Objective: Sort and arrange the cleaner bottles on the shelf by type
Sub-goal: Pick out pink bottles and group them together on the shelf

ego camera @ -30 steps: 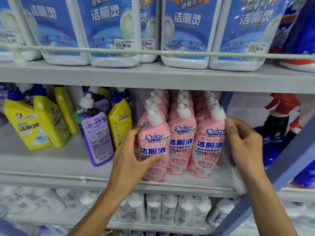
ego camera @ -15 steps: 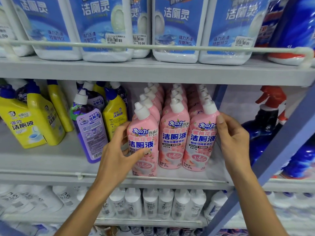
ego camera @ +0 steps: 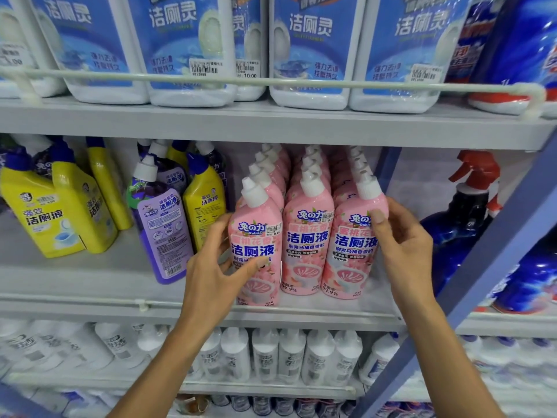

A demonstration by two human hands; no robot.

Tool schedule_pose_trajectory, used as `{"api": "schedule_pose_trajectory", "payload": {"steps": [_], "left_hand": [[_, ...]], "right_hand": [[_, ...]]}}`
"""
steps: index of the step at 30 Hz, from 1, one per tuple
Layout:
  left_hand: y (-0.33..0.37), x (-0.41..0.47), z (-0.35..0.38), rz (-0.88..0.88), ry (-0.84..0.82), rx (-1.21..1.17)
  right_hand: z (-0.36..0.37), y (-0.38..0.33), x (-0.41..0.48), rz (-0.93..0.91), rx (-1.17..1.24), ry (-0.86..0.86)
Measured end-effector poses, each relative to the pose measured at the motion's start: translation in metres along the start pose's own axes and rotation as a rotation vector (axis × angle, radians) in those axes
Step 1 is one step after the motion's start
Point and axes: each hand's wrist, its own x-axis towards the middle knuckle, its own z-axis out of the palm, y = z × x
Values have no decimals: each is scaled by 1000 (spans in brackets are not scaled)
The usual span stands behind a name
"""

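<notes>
1. Yellow bottles (ego camera: 42, 218) stand well to the left of the centre pink bottle (ego camera: 307, 236). A leaning purple bottle (ego camera: 162, 236) stands among them, nearer to it.
2. The left hand (ego camera: 211, 273) grips the left pink bottle (ego camera: 256, 236), which touches the centre pink bottle's left side. The thumb lies across the label and the fingers wrap the outer flank.
3. Handling (judged): the pink bottles look rigid, glossy and probably full, so fairly heavy and slippery. Hold the broad body below the shoulder, not the white cap.
4. The right hand (ego camera: 404, 245) holds the right pink bottle (ego camera: 352, 251), which touches the centre pink bottle's right side. The thumb is on its shoulder and the fingers curl behind, tips hidden.
5. A blue spray bottle (ego camera: 464, 230) stands well to the right.
</notes>
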Motion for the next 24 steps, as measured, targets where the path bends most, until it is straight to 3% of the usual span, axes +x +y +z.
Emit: {"api": "schedule_pose_trajectory", "payload": {"steps": [10,24], "left_hand": [[-24,-2,6,-119,-89,52],[-23,-6,25,-119,-66,0]], "right_hand": [[-5,24,-12,12,-305,-12],[-10,34,5,-3,-298,-40]]}}
